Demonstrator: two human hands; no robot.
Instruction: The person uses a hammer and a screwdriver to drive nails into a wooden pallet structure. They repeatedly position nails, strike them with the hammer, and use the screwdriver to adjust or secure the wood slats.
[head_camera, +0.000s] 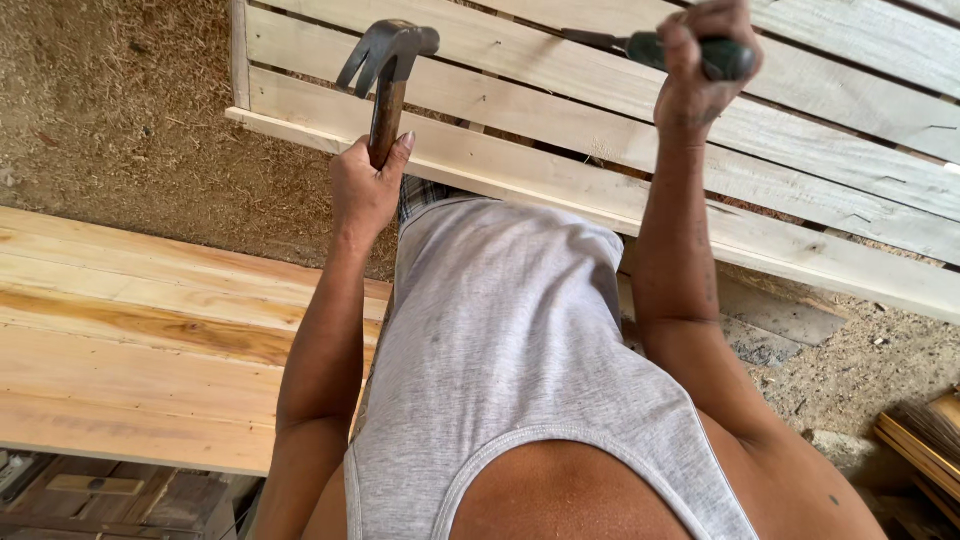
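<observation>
My left hand (365, 190) grips the wooden handle of a claw hammer (388, 55), with the metal head raised above a slatted panel of pale wood (560, 130). Over the panel's upper slats, my right hand (700, 70) is closed around a green-handled tool (728, 58) whose dark metal shaft (592, 40) points left. Its tip lies against a slat. The panel stands just beyond my grey sleeveless shirt (510, 340), which hides its near middle part.
A top of wide light-coloured planks (130, 330) lies at the left, with dark wood scraps under its near edge. Sawdust-covered ground (120, 110) stretches beyond it. At the right are gravelly ground (860, 360) and some wood pieces (920, 440).
</observation>
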